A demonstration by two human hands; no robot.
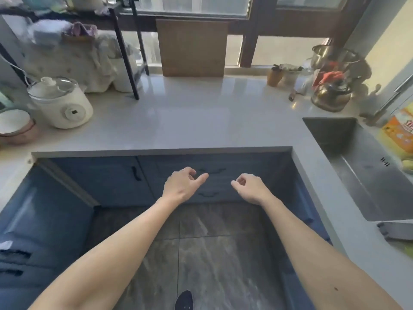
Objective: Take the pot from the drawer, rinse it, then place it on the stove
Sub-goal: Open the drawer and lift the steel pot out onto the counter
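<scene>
**Step 1: drawer not yet opened**

Both hands are in front of the blue drawers (223,183) under the front edge of the desk (190,121). Left hand (183,184) is loosely curled and empty, just beside the upper drawer handle (212,170). Right hand (250,187) is also loosely curled and empty. Pot not visible; I judge it is inside a closed drawer. Next move: hook a handle and pull straight out. Sink (368,175) is at the desk's right edge; stove out of view.
</scene>
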